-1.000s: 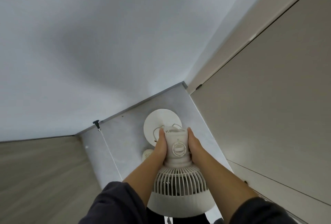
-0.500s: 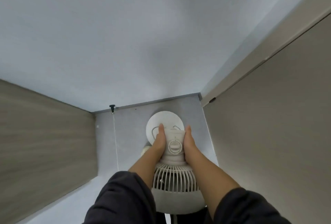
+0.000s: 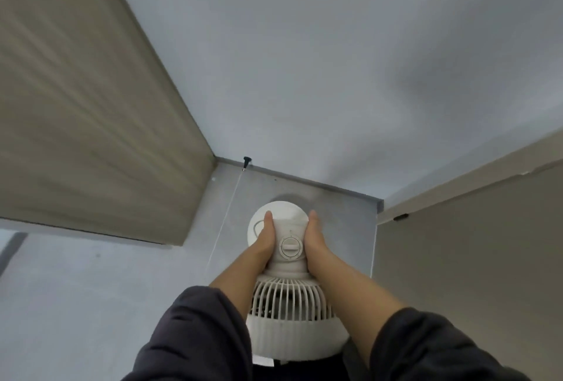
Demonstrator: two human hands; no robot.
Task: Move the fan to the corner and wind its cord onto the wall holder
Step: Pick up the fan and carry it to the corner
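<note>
A white standing fan (image 3: 289, 298) is seen from above, with a slatted rear grille and a round dial on its motor housing. My left hand (image 3: 264, 242) presses the housing's left side and my right hand (image 3: 315, 239) presses its right side, so both grip the fan. Its round white base (image 3: 281, 210) shows on the grey floor beyond my fingers, close to the wall. A thin white cord (image 3: 225, 219) runs across the floor up to a small black peg (image 3: 246, 160) at the foot of the wall. The lower pole is hidden.
A pale grey wall (image 3: 304, 76) stands ahead. A beige panel (image 3: 91, 100) closes the left side and a beige cabinet (image 3: 472, 243) the right, leaving a narrow strip of grey floor (image 3: 344, 228) between them.
The view has swung, so the left beige panel now fills more of the frame and the wall peg sits higher. Both hands keep the same hold on the fan housing.
</note>
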